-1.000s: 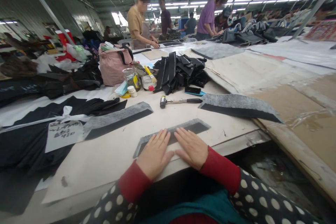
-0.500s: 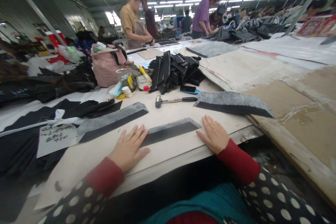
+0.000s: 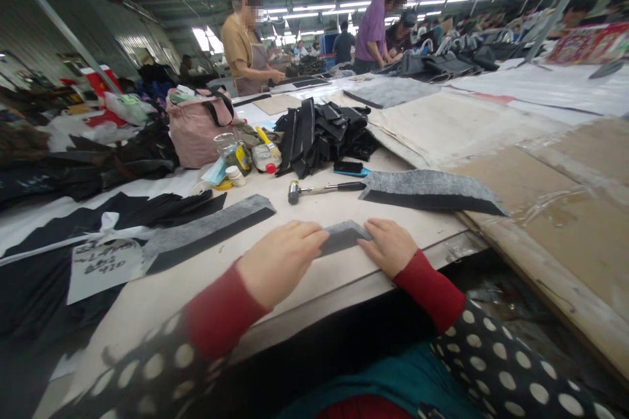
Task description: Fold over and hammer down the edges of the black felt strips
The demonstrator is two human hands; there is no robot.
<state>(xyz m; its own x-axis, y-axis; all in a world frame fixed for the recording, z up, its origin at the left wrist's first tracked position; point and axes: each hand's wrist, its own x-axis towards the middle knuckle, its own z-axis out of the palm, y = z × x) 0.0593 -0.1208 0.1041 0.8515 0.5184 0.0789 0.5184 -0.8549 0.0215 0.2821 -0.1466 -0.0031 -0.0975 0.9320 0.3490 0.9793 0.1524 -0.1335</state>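
Observation:
A grey felt strip [image 3: 343,236] lies near the table's front edge, and both my hands are on it. My left hand [image 3: 280,260] covers its left part with the fingers curled down over the felt. My right hand [image 3: 390,245] grips the strip's right end with bent fingers. Only a short middle piece of the strip shows between the hands. A small hammer [image 3: 319,190] lies just beyond it on the table [image 3: 196,281].
Two more grey felt pieces lie left [image 3: 211,226] and right [image 3: 427,190]. Further back are a heap of black straps [image 3: 319,134], a phone [image 3: 350,168], a pink bag [image 3: 196,127], jars and a brush. Black fabric with a paper tag [image 3: 103,262] lies at left. Other people work at the far tables.
My hands went from side by side on the strip to spread at its ends, then came together again. Their fingers now curl on the felt instead of lying flat.

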